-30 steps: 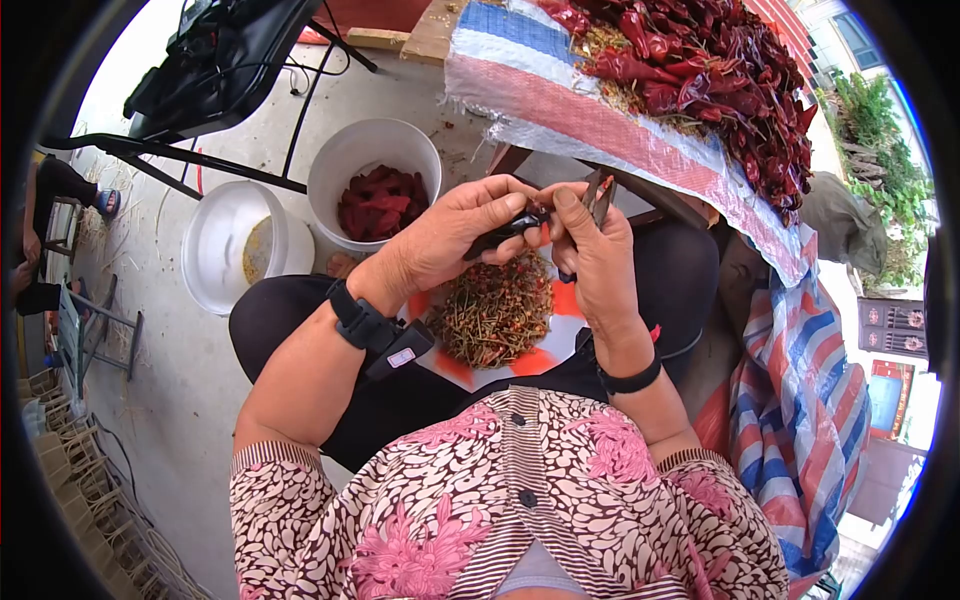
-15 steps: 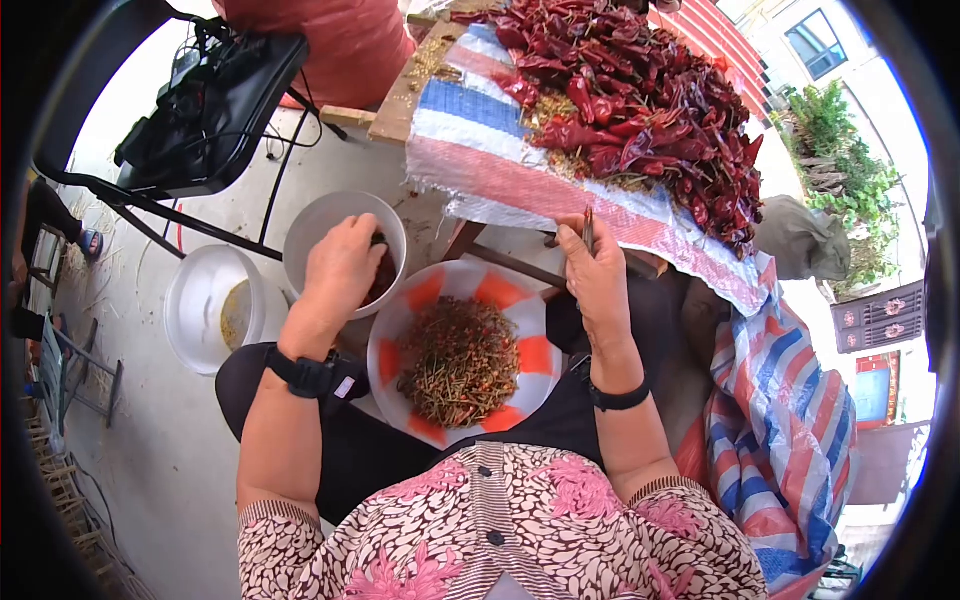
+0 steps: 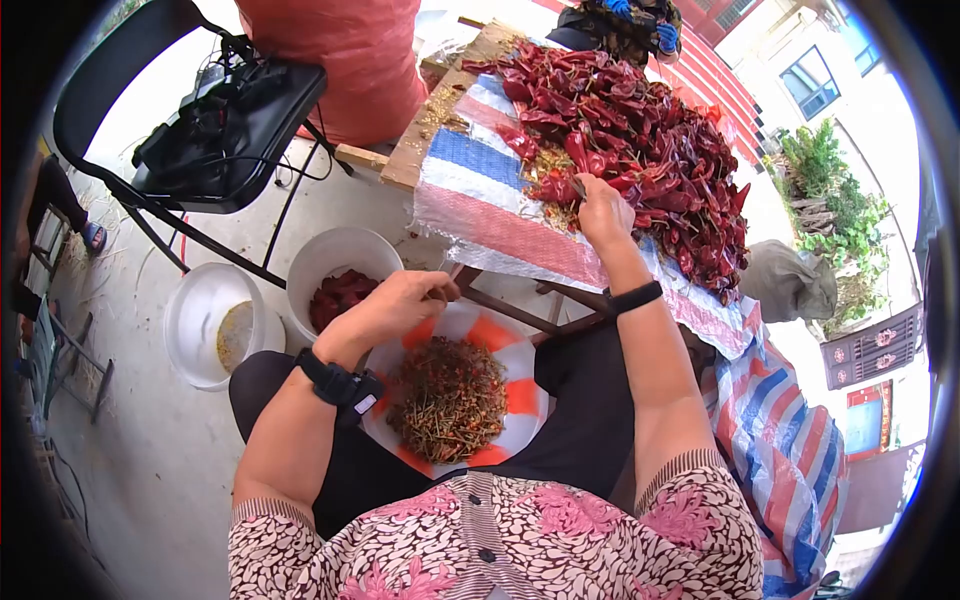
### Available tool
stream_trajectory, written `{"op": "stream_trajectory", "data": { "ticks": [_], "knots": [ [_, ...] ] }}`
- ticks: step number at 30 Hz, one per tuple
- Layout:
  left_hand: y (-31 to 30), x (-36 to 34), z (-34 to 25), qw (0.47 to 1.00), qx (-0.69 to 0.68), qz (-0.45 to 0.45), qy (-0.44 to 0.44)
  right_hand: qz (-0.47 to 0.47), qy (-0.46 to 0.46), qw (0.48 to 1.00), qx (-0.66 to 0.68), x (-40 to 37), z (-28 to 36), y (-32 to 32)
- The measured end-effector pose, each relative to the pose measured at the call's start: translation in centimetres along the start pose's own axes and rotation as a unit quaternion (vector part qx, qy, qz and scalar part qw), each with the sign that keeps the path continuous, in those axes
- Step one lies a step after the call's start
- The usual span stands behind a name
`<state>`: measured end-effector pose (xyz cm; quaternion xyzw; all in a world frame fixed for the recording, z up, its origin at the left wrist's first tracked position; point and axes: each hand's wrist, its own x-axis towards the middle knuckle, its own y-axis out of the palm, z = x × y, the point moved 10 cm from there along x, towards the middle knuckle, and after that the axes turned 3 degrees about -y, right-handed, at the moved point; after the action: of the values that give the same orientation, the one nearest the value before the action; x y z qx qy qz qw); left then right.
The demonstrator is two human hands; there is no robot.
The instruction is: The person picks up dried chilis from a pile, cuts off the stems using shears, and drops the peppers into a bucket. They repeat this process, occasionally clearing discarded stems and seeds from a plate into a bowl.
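My right hand is closed at the near edge of a heap of dried red chilies. A small dark tip shows at its fingertips, part of a slim pointed tool mostly hidden by the fingers. My left hand hangs over the rim of an orange-and-white basin, its fingers curled inward; whatever they hold, if anything, is hidden. Cut chili stems and bits fill the basin's middle, between my legs. Left of it, a white bucket contains red chilies.
A striped woven sheet covers the wooden table. Another white tub stands at left, near a black folding chair. A red sack is behind. Across the table sits a person with blue gloves.
My left hand has come out of the white bucket and moved right, over the basin's rim. My right hand has reached forward to the chili heap. The view has shifted slightly.
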<state>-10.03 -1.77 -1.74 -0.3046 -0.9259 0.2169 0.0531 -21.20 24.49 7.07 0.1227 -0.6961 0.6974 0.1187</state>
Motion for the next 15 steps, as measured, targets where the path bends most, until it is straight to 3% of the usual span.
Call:
{"op": "stream_trajectory", "data": {
  "ticks": [3, 4, 7, 10, 12, 13, 15],
  "knots": [
    [0.3, 0.8, -0.8, 0.998, -0.055, 0.008, 0.004, -0.032, 0.03, 0.999, 0.005, 0.2, 0.1, -2.2],
    [0.4, 1.1, -0.9, 0.998, -0.066, 0.012, 0.002, -0.104, 0.023, 0.994, 0.019, -0.1, 0.4, -3.8],
    [0.6, 2.3, -0.2, 0.986, -0.165, -0.006, -0.03, -0.178, 0.059, 0.97, 0.156, -0.6, -0.6, -5.4],
    [0.4, 2.8, -1.2, 0.974, -0.225, -0.01, -0.012, -0.143, 0.029, 0.928, 0.343, -2.4, 0.9, -5.0],
    [0.1, 2.8, -2.6, 0.965, -0.262, -0.024, 0.005, -0.058, 0.059, 0.841, 0.535, -5.0, 3.4, -4.0],
    [0.1, 2.8, -3.1, 0.959, -0.281, -0.029, 0.011, 0.005, 0.096, 0.762, 0.64, -7.1, 5.7, -3.4],
    [0.2, 3.4, -4.7, 0.923, -0.366, -0.034, 0.116, 0.108, 0.176, 0.6, 0.773, -11.3, 9.7, -0.8]
  ]
}}
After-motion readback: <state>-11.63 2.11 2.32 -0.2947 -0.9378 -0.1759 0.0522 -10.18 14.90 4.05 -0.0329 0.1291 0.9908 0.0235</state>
